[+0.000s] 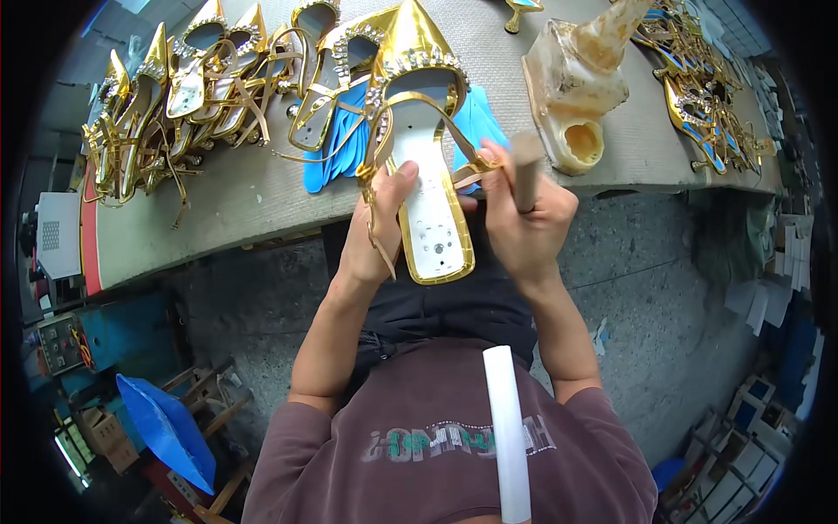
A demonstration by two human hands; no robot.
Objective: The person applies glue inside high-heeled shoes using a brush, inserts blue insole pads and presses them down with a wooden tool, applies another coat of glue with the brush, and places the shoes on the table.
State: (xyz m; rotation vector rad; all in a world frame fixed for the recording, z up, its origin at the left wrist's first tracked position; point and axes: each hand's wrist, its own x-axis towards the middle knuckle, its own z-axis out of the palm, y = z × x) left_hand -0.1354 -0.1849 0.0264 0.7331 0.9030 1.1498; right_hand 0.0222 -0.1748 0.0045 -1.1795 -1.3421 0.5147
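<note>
A gold pointed-toe heeled sandal (428, 196) with a jewelled edge and a white inner sole lies over the front edge of the bench, toe away from me. My left hand (375, 223) is closed round its left side, thumb on the inner sole. On the sandal's other side, my right hand (534, 218) is closed on a thick tan handle (525, 170); the tool's working end cannot be made out. Its fingers are also at the gold ankle strap (476, 166). Blue sole-shaped pieces (340, 144) fan out beneath the sandal. Another gold sandal (314, 122) lies just left.
More gold sandals (201, 96) crowd the bench's left end, and others with blue inside (698, 113) lie at the right. A stained, yellowish container (576, 87) with a round opening stands right of my right hand. The bench (236, 192) has a curved-looking front edge.
</note>
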